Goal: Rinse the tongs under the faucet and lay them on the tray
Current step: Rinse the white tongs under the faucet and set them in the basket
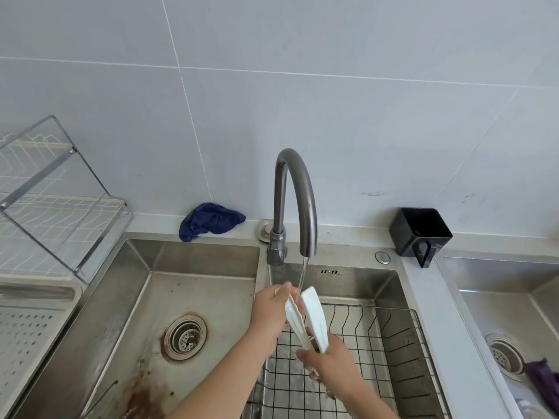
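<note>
White tongs (314, 316) stand tips-up under the curved grey faucet (295, 204), whose thin stream of water falls between the two blades. My right hand (328, 356) grips the tongs at their lower handle end. My left hand (272, 309) holds the left blade near its tip, fingers curled round it. Both hands are above the black wire basket (393, 337) in the right part of the steel sink (193, 285). A perforated tray (27, 337) lies at the left edge, under a dish rack (51, 201).
A blue cloth (208, 220) lies on the ledge behind the sink. A black cup (420, 232) stands at the right of the faucet. A second sink (508, 300) with a purple cloth (541, 379) is further right. The left sink's drain (185, 337) is rust-stained.
</note>
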The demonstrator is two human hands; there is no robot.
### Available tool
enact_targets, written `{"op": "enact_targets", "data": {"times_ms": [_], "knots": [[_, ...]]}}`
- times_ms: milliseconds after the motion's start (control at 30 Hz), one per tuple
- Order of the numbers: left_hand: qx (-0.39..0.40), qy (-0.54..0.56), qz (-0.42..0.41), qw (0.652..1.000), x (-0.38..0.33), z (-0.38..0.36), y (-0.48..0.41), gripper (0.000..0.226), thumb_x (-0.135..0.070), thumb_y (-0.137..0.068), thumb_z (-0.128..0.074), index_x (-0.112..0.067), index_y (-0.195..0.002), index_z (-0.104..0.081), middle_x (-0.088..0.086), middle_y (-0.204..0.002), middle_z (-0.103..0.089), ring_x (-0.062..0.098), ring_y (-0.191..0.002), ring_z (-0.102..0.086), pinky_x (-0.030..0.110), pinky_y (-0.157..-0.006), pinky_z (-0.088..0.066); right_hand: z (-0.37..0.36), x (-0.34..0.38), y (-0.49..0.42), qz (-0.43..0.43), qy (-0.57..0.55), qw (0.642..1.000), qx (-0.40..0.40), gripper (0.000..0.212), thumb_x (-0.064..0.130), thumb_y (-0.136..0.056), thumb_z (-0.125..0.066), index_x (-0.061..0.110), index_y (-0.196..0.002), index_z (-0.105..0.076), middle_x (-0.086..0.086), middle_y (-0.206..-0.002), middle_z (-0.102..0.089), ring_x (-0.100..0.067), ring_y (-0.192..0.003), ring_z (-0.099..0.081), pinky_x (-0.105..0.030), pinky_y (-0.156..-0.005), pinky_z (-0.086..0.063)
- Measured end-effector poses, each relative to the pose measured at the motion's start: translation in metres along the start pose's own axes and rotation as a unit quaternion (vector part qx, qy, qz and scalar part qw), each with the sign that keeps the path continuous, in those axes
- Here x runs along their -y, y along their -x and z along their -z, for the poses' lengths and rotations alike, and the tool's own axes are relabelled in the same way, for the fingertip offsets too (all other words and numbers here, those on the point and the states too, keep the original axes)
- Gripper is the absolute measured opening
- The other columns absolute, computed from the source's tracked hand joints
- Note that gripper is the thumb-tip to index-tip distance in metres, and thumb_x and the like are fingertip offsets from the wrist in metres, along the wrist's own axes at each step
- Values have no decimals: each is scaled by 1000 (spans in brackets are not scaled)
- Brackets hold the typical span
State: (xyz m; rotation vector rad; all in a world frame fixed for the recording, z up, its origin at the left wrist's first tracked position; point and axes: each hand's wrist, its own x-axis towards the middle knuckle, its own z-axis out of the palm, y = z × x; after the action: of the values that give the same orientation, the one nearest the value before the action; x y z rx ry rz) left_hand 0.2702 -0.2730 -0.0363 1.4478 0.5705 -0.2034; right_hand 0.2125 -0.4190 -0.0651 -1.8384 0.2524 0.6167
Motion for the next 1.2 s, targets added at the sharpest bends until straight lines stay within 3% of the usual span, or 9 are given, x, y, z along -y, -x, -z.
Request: {"op": "enact_targets", "data": {"times_ms": [133,300,400,567,667,833,933,1033,1200], "knots": [[24,-6,-6,1000,12,-8,7,21,-12,-103,-53,-17,-108,-73,4,-104,-69,20,-91,-62,33,-74,-48,16,-9,2,-14,14,999,-28,31,30,-60,-72,10,-81,-61,0,-63,-56,-18,-55,-52,-33,-55,-44],[-32,-16,-38,999,14,-18,11,24,-13,-103,-55,-11,-87,-73,-11,-61,-71,-1,-51,-62,20,-48,-46,21,-12,6,-16,20,999,-36,38,29,-61,-69,4,-89,-64,0,-63,-59,-19,-55,-54,-33,-55,-44],[-34,-16,-55,998,12,-19,12,32,-19,-105,-53,-9,-81,-72,-10,-53,-69,0,-41,-60,16,-40,-43,20,-13,7,-27,-5,999,-35,45,28,-63,-69,-2,-96,-64,-2,-65,-58,-20,-58,-53,-34,-56,-44],[23,2,9,1000,10,-13,9,24,-7,-102,-53,-11,-100,-77,-2,-74,-77,12,-63,-72,40,-65,-62,25,-6,11,-27,10,999,-35,30,32,-66,-67,9,-84,-61,1,-62,-58,-17,-55,-53,-31,-53,-44],[15,7,17,1000,11,-12,8,23,1,-100,-52,-5,-107,-74,2,-81,-78,12,-64,-74,40,-67,-63,30,2,11,-21,3,1000,-20,41,34,-63,-67,4,-92,-63,-1,-63,-58,-19,-55,-53,-31,-54,-44],[-26,30,20,999,8,-9,6,29,-20,-105,-53,-4,-86,-68,17,-74,-77,32,-65,-74,48,-62,-62,33,15,10,-11,-39,999,33,33,30,-77,-77,10,-103,-71,-4,-71,-70,-21,-62,-64,-35,-63,-52],[2,52,56,997,4,-3,-2,27,-23,-106,-50,-6,-97,-69,23,-87,-78,36,-74,-75,55,-75,-61,35,21,10,-3,-80,996,32,28,34,-90,-76,9,-104,-74,-8,-81,-74,-22,-70,-70,-38,-69,-56],[39,81,80,993,2,-1,-3,24,-6,-102,-44,-6,-110,-67,23,-95,-78,37,-84,-76,51,-83,-62,35,26,9,-10,-126,992,15,31,32,-94,-73,4,-107,-72,-6,-79,-72,-20,-69,-67,-35,-63,-55],[-9,1,27,1000,10,-7,-1,23,-10,-103,-49,0,-97,-69,15,-75,-77,27,-63,-74,52,-68,-63,34,28,8,13,-80,996,41,40,50,-88,-75,13,-105,-72,-7,-81,-75,-21,-70,-71,-34,-66,-58]]}}
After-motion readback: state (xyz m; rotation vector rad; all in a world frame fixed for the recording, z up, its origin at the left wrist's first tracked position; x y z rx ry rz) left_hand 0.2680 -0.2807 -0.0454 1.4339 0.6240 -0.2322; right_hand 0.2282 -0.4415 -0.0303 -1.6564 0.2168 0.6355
